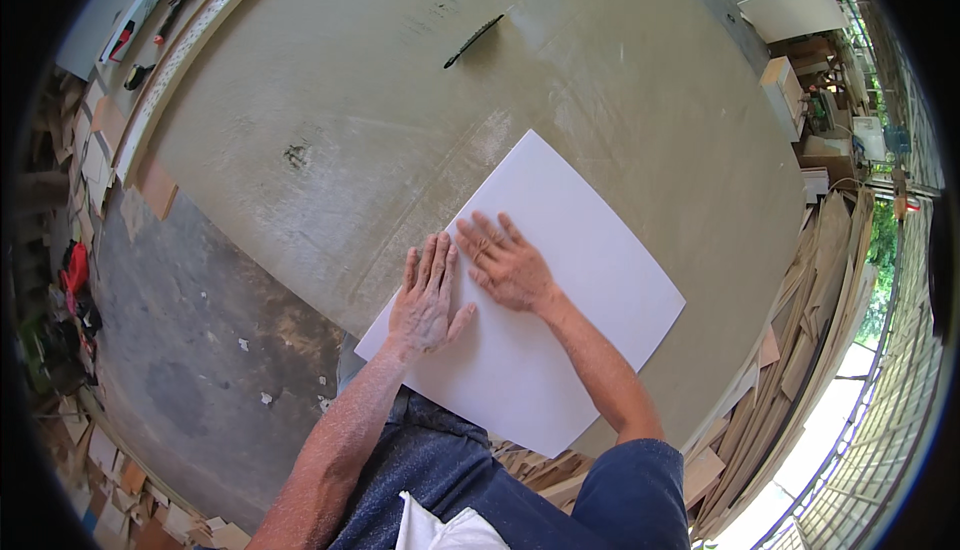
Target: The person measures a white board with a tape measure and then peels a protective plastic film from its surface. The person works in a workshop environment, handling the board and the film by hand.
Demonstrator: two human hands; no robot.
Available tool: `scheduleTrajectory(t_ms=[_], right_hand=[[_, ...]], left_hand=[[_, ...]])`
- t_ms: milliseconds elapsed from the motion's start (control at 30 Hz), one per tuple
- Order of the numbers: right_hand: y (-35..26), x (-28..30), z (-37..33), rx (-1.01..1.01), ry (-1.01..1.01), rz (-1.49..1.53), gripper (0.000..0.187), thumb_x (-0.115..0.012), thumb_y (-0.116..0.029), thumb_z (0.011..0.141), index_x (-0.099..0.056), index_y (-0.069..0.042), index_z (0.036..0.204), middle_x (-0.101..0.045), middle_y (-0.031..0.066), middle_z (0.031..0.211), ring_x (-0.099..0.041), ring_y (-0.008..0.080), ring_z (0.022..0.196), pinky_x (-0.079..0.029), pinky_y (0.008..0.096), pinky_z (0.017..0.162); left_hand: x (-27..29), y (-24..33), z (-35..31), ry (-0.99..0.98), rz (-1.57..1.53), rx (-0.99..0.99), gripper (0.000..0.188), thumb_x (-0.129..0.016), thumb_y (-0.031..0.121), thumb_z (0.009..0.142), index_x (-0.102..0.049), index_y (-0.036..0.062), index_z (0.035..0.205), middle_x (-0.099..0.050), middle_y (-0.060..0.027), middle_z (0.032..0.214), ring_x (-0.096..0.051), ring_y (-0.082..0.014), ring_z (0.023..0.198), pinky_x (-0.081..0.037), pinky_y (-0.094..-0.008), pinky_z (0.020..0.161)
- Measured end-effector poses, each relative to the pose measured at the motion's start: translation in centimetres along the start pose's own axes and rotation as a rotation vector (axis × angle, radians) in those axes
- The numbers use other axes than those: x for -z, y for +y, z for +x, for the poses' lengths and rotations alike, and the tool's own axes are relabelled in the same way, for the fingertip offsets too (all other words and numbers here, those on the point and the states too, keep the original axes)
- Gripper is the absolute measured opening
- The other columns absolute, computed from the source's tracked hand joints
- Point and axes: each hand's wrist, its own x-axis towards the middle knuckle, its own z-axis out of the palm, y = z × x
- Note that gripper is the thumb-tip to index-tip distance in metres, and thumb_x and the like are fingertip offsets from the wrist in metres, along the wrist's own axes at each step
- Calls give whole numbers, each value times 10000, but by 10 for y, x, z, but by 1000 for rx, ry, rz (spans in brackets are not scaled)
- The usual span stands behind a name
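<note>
A large white sheet or panel (580, 240) lies at a slant on the near part of a broad grey-brown work surface (330, 190). Flat on the sheet near its left edge rests my left hand (428, 300), fingers stretched forward and thumb apart. Just to its right, my right hand (507, 265) is spread on the same sheet, its fingers pointing up and left. Neither hand grips anything. Pale dust covers my left hand and forearm. Farther off, a thin dark curved strip (473, 42) stands on the work surface.
A long pale perforated strip (185, 50) runs along the far left edge, with a red-and-black hand tool (175, 15) beyond it. Stacked boards (800, 370) lean at the right. Wood offcuts (130, 490) litter the lower left floor. A wire mesh fence (880, 400) borders the right.
</note>
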Motion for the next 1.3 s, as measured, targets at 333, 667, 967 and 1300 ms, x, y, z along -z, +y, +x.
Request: scheduleTrajectory(t_ms=[333,667,967,1300], right_hand=[[104,12,51,-429,259,-178,627,-392,-400,1076,-345,-70,1607,-311,65,1687,-190,317,1581,-112,534,1297],[-28,-18,3,-304,150,-46,600,-403,-374,1082,-324,-128,1624,-247,-2,1712,-122,285,1598,-56,536,1305],[-42,-30,-4,-357,140,-185,635,-347,-466,1085,-245,-192,1648,-197,-69,1715,-99,211,1586,-16,557,1307],[-104,-37,-1,55,303,41,588,-698,-204,880,-542,52,1385,-552,202,1353,-499,365,1315,-323,531,1210]], left_hand=[[-6,-2,-2,49,-25,-28,960,-470,542,1009,-53,-69,1622,-32,-220,1720,28,-337,1604,18,-506,1300],[-31,-21,0,247,-46,-42,685,-416,309,1063,-210,-46,1612,-140,-179,1717,-76,-312,1603,-62,-486,1310],[-42,-33,-154,248,-42,139,635,-417,277,1075,-261,-27,1610,-154,-153,1725,-47,-287,1610,4,-473,1297],[-77,-29,-199,510,-414,346,569,-584,72,1004,-444,59,1555,-431,-174,1604,-402,-368,1483,-374,-476,1184]])
